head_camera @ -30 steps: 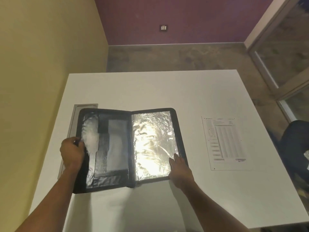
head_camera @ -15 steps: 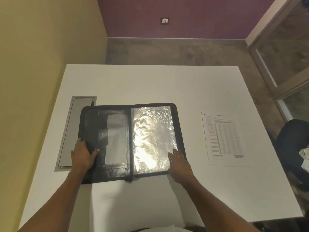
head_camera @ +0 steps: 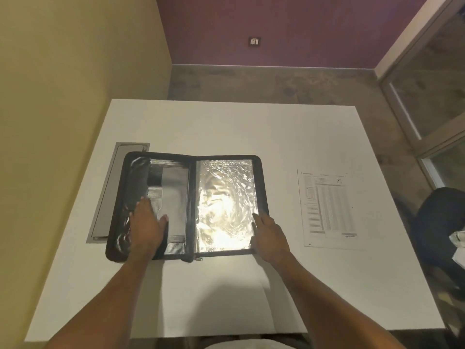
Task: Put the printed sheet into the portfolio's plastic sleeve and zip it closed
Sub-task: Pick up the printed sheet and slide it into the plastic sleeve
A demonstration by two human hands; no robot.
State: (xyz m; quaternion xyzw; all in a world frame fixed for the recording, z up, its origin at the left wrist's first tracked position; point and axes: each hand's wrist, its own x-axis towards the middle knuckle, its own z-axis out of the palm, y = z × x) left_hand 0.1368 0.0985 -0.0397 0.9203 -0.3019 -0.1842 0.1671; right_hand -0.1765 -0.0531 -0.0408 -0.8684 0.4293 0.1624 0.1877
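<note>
A black zip portfolio (head_camera: 261, 187) lies open flat on the white table (head_camera: 226, 127). Its right half carries a shiny, crinkled plastic sleeve (head_camera: 224, 197); the left half shows dark pockets and a grey panel. My left hand (head_camera: 148, 225) presses flat on the lower left half, fingers straight. My right hand (head_camera: 269, 235) rests flat on the sleeve's lower right corner and the portfolio's edge. The printed sheet (head_camera: 329, 207) lies flat on the table to the right of the portfolio, apart from both hands.
A grey recessed cable hatch (head_camera: 110, 187) sits in the table under the portfolio's left edge. A yellow wall runs along the left. A dark chair or bag (head_camera: 442, 222) stands off the table's right edge, near a glass door.
My left hand let go of the left cover's edge and slid rightward onto the inner left panel. The left half has settled flat. My right hand has stayed at the sleeve's corner.
</note>
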